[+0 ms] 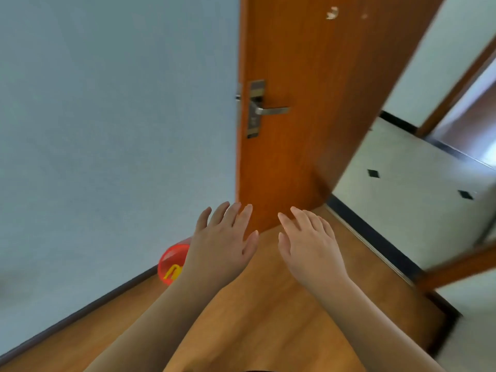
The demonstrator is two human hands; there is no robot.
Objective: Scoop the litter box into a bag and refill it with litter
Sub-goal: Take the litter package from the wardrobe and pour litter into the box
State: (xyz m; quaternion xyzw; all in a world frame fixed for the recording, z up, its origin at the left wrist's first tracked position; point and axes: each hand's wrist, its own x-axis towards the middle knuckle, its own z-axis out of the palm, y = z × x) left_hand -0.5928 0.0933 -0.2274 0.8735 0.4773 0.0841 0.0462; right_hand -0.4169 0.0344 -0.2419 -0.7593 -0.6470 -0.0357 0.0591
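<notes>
Wall [107, 130]: a plain pale surface filled the left of the view, met at the bottom by a dark skirting.
Door [308, 157]: a brown wooden leaf stood ajar ahead, its metal lever handle [271, 110] at mid-height; a tiled floor [402, 197] was seen through the gap to the right.
Wood floor [268, 304]: bare boards lay beneath both arms.
Red object [171, 261]: a round translucent red thing with a yellow mark lay by the skirting, partly hidden behind the left wrist; what it was could not be told.
Left hand [222, 240]: held out palm down, fingers [230, 213] spread, nothing gripped.
Right hand [308, 242]: held out beside it, apart from it, fingers likewise spread and empty.
Litter box, bag, litter: none was in view; their place could not be told.
Step in hand, as judged: the things were yet to be reached, so the task was hardly begun.
Doing it well: the box, scoop and bag would best be found first and the bag opened beside the box before any scooping.
</notes>
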